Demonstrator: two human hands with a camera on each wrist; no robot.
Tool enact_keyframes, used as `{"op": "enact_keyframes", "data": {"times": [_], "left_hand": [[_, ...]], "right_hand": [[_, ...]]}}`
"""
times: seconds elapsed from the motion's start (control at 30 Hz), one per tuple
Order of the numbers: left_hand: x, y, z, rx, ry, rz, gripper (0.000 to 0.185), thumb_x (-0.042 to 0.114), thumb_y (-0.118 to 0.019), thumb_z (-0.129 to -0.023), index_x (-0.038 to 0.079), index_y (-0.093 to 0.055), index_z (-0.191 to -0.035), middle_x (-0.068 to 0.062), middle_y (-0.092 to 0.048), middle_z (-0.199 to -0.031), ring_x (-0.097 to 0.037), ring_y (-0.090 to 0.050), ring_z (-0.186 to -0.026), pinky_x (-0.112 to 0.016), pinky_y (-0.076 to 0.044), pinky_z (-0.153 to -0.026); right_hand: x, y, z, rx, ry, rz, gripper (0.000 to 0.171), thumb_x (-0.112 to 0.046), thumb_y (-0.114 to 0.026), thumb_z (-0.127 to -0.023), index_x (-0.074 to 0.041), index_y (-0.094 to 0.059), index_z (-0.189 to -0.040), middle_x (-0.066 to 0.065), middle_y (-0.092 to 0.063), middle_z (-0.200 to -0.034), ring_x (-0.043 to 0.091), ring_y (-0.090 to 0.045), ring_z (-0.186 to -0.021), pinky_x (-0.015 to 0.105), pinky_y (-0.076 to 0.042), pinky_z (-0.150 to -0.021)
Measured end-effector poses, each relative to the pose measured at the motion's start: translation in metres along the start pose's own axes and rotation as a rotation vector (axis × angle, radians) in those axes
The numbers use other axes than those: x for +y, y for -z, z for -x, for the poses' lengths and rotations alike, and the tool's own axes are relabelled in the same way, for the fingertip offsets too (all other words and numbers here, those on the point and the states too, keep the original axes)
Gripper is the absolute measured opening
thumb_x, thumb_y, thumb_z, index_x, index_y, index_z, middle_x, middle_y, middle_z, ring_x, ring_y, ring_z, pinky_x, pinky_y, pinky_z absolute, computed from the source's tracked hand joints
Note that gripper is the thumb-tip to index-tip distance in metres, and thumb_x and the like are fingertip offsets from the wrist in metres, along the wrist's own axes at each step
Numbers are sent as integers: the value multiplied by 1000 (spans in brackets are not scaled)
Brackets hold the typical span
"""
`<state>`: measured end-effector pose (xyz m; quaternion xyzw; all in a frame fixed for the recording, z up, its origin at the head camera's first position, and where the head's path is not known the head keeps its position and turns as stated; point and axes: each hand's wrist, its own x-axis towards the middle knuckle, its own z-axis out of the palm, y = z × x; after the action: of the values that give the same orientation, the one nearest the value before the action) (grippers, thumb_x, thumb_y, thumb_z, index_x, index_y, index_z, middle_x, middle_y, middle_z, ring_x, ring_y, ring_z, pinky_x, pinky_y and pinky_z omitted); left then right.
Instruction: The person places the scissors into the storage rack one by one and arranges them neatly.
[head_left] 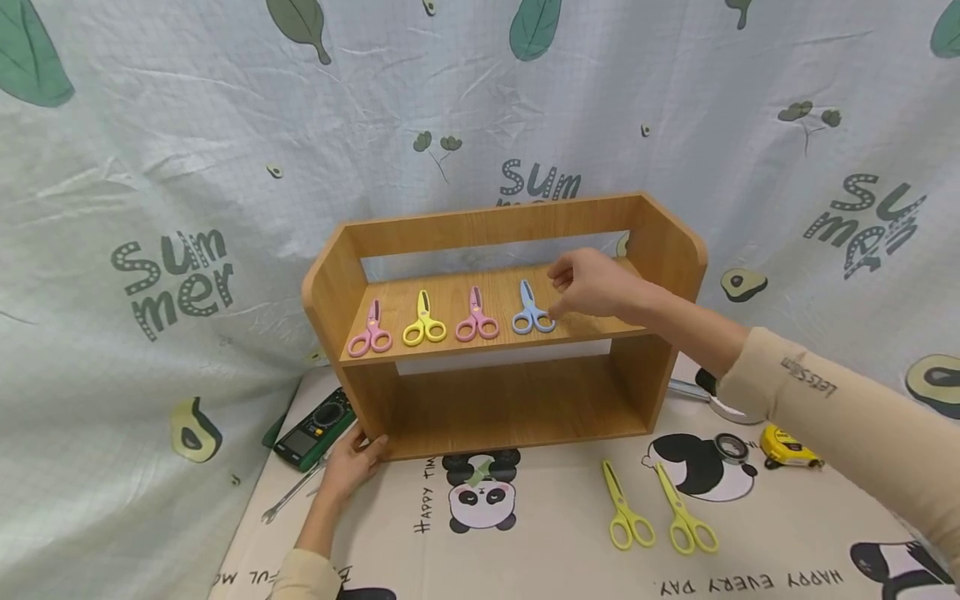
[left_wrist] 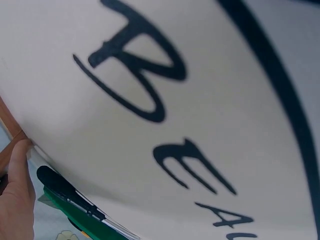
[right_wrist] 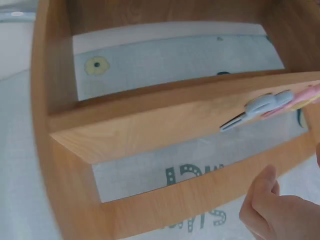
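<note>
A wooden two-level shelf (head_left: 502,218) stands on the panda mat. Its upper board carries a row of small scissors: pink (head_left: 371,332), yellow (head_left: 424,322), pink (head_left: 477,317) and blue (head_left: 532,310). My right hand (head_left: 592,285) hovers just right of the blue scissors with loosely curled fingers, holding nothing. In the right wrist view the blue scissors (right_wrist: 260,107) lie on the board and my fingers (right_wrist: 280,210) stay clear of them. My left hand (head_left: 352,462) rests against the shelf's lower left corner; its thumb (left_wrist: 17,190) touches the wood (left_wrist: 10,145).
Two yellow-green scissors (head_left: 626,510) (head_left: 684,515) lie on the mat in front of the shelf. A green multimeter (head_left: 315,429) and a wrench (head_left: 288,496) lie by my left hand. A yellow tape measure (head_left: 787,450) and a tape roll (head_left: 729,447) sit at the right.
</note>
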<state>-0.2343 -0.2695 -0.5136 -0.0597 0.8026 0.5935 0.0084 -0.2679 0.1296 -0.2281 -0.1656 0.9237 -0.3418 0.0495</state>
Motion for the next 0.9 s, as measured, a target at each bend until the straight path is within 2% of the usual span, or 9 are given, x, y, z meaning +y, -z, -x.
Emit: {"op": "enact_keyframes", "data": {"times": [0.07, 0.27, 0.47, 0.67, 0.9], "left_hand": [[1, 0, 0, 2, 2, -2, 68, 10, -59, -106, 1, -25, -164, -36, -30, -163, -53, -50, -139, -57, -54, -106], [1, 0, 0, 8, 9, -10, 68, 11, -60, -105, 2, -26, -164, -35, -30, -163, -53, -50, -139, -58, -54, -106], [1, 1, 1, 6, 9, -19, 68, 11, -59, -106, 3, -25, -164, -36, -29, -164, -53, -50, -139, -57, -53, -107], [1, 0, 1, 6, 11, -3, 68, 10, -58, -106, 3, -25, -164, -36, -30, -163, -53, -52, -137, -55, -54, -106], [0, -1, 1, 16, 13, -2, 67, 10, -59, -105, 1, -26, -163, -36, -31, -163, -53, -53, -136, -56, -54, -106]], "right_hand": [[4, 1, 16, 26, 17, -10, 60, -9, -79, -86, 9, -55, -138, 21, -61, -133, 32, -58, -122, 46, -51, -111], [30, -11, 59, 63, 54, -94, 60, -11, -82, -85, 8, -57, -137, 23, -64, -130, 34, -62, -119, 47, -53, -108], [71, -36, 99, 62, 17, -158, 61, -19, -83, -87, 1, -57, -138, 18, -63, -134, 30, -63, -120, 44, -57, -106], [118, -77, 123, 28, -70, -218, 63, -21, -86, -85, 0, -56, -137, 18, -64, -133, 29, -64, -119, 40, -60, -100], [161, -119, 139, -6, -208, -286, 66, -19, -88, -82, -1, -57, -137, 11, -66, -132, 26, -64, -120, 39, -59, -101]]}}
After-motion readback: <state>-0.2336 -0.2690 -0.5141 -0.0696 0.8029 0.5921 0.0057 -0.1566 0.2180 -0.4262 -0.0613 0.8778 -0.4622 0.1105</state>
